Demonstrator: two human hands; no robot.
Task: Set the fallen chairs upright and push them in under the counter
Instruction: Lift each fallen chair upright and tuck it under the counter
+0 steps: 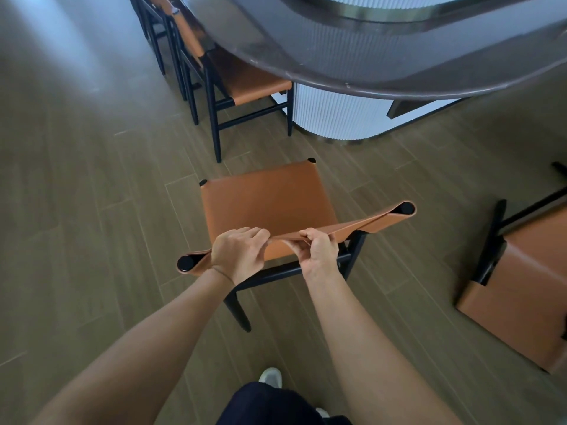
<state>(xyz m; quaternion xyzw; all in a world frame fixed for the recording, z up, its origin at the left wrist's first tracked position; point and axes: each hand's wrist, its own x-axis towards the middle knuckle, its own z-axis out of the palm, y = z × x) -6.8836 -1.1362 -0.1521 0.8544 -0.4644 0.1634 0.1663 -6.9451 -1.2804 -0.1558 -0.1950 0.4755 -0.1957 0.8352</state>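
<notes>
A chair with a tan leather seat (267, 200) and black frame stands upright on the floor in front of me, facing the counter. My left hand (237, 256) and my right hand (319, 251) both grip the top edge of its leather backrest (380, 220), side by side near the middle. The dark curved counter (352, 72) lies a short way beyond the chair, with a white ribbed base (334, 118) under it. A second tan chair (518, 289) lies fallen on its side on the floor at the right edge.
Two matching chairs (245, 84) stand pushed in under the counter at the upper left. Wood-look plank floor (92, 194) spreads to the left. My shoe (270, 377) and dark trouser leg show at the bottom.
</notes>
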